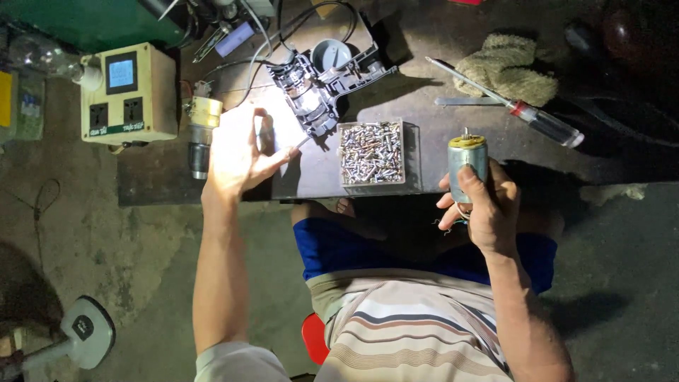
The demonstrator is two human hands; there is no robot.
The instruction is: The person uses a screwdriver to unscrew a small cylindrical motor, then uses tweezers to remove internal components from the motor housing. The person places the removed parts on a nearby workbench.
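A cream-coloured box-shaped socket unit sits at the left end of the dark bench, with a small blue-lit screen on top and two dark outlets below it over a strip of green lettering. Near the middle of the bench stands a shallow square clear tray, filled nearly to its rim with small silvery screws. Just behind the tray lies an opened black plastic tool housing with a round grey part set in it. The right hand holds a small cylindrical motor upright in front of the bench edge, to the right of the tray; its fingers are wrapped closely around the grey metal body, leaving the yellow end cap and short shaft showing above. The left hand rests on the bench under bright light, fingers spread and loosely open, beside the housing; whether it pinches anything I cannot tell. Just left of that hand lies a gearbox part with a yellow collar. A screwdriver with a clear handle lies at the right, its shaft crossing a coarse woven cloth.
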